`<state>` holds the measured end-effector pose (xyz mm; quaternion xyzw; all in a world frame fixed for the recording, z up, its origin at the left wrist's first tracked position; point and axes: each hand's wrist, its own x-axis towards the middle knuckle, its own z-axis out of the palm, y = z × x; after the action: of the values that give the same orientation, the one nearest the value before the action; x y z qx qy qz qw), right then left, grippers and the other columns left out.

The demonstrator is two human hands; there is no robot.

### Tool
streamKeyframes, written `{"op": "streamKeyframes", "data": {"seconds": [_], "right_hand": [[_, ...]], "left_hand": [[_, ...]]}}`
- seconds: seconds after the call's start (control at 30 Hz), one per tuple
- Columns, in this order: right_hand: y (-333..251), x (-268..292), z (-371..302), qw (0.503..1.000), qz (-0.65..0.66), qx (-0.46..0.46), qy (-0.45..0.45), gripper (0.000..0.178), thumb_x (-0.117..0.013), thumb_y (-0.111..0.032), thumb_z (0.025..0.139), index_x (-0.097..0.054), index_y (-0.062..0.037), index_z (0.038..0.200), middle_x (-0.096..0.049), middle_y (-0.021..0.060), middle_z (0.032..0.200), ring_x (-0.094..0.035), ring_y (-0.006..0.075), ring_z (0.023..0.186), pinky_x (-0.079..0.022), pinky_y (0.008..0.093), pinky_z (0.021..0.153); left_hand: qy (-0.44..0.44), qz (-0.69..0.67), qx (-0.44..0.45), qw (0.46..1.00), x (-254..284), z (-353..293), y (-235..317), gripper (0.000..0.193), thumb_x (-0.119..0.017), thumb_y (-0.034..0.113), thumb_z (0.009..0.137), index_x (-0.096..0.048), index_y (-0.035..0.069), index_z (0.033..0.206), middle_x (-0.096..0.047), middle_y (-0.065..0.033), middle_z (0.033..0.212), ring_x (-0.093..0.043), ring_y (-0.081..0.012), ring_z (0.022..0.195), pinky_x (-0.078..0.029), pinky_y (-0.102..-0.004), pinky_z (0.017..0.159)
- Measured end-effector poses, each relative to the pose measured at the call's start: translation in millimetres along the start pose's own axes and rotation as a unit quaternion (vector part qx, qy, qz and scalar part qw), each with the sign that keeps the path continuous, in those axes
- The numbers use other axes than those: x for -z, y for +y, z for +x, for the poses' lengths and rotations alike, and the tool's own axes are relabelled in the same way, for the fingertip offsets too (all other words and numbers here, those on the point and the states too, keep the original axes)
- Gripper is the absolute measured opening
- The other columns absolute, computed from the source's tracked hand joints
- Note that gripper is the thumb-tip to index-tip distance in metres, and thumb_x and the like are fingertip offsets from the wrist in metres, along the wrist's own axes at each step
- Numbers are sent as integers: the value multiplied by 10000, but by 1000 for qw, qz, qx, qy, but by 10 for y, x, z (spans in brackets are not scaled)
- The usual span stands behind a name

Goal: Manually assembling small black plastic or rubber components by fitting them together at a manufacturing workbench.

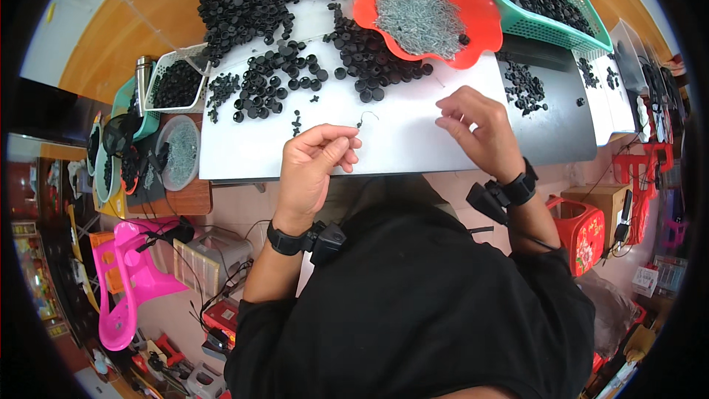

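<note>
My left hand is over the front of the white table, with its thumb against the bent fingers and its index finger stretched to the right. Right at that fingertip shows a tiny dark piece with a thin curved wire; whether it is pinched or lies on the table is hard to tell. My right hand hovers to the right, fingers curled loosely and thumb apart, with nothing visible in it. A short row of small black cross-shaped parts lies just beyond my left hand. Round black caps are spread farther back.
A red scalloped bowl of metal pins stands at the back, beside a green basket of black parts. At left are a white basket and a round tub of pins. More black parts lie on a dark mat at right.
</note>
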<state>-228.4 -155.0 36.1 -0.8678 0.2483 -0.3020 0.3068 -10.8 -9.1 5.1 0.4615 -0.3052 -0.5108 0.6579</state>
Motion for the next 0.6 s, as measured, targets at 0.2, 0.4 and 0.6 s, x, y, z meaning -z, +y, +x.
{"op": "streamKeyframes", "data": {"seconds": [0.2, 0.4, 0.6], "right_hand": [[105, -165, -78, 998, 30, -38, 40, 103, -660, 17, 719, -600, 29, 803, -547, 96, 689, -518, 183, 537, -407, 280, 496], [164, -228, -90, 998, 22, -19, 63, 89, -656, 19, 717, -595, 21, 781, -547, 94, 685, -518, 191, 538, -402, 281, 496], [172, -217, -87, 998, 20, -7, 61, 93, -657, 12, 716, -590, 15, 780, -557, 96, 701, -550, 222, 569, -430, 298, 516]], "left_hand": [[-10, 139, -32, 990, -24, 92, 211, 155, -552, 59, 876, -641, -32, 965, -630, -93, 863, -568, -111, 702, -455, -216, 597], [-21, 355, -119, 927, -158, 378, 322, 141, -598, 51, 829, -645, -5, 950, -600, -44, 886, -538, -88, 750, -437, -216, 610], [-46, 595, -264, 758, -443, 709, 236, 299, -645, 22, 728, -596, 22, 1023, -502, -125, 995, -464, -285, 942, -415, -353, 796]]}}
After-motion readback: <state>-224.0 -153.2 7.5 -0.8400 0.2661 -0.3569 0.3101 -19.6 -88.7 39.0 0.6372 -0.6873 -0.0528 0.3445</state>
